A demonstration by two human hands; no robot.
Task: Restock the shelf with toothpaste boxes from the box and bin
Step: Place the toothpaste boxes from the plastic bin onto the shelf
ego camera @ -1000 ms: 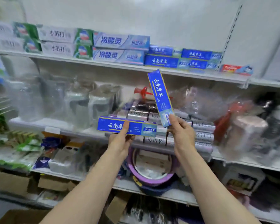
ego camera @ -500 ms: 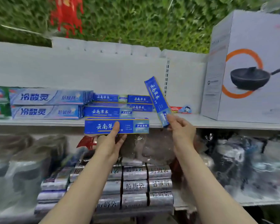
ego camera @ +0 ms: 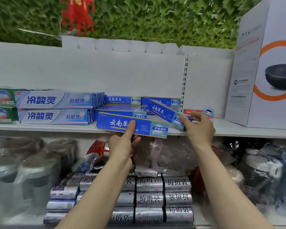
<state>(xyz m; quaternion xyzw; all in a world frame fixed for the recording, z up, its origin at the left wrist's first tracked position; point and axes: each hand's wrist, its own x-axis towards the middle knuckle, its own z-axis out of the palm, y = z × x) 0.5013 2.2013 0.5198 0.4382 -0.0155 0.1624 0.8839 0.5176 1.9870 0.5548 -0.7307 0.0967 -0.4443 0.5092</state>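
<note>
Blue cardboard toothpaste boxes are the matter of this moment, and two of them are in the hands, not yet on the white metal shelf (ego camera: 40,126). The left hand (ego camera: 122,142) holds one long blue toothpaste box (ego camera: 132,125) level, just in front of the shelf edge; the thumb presses on its printed face and the other fingers are curled under it, so they are clamped on the box. The right hand (ego camera: 197,128) pinches the near end of a second blue toothpaste box (ego camera: 165,112), which is tilted, its far end resting on or just over the stack of the same blue boxes (ego camera: 120,111) already on the shelf. I cannot tell if it touches that stack.

As for progress, I judge the task to be partly done. On the shelf, left of the blue stack, pale grey-blue toothpaste boxes (ego camera: 54,107) lie in two layers, and further left are green-and-white ones (ego camera: 2,105). Behind the blue stack more blue boxes stand against the white back panel. Right of the stack there is a small red toothpaste box (ego camera: 192,111), and beyond it a large white carton with a picture of a pan (ego camera: 261,80).

What is left: both held boxes must be laid down, probably on top of or beside the blue stack. The supply box and the bin are not in view, so I cannot say how many more boxes wait.
</note>
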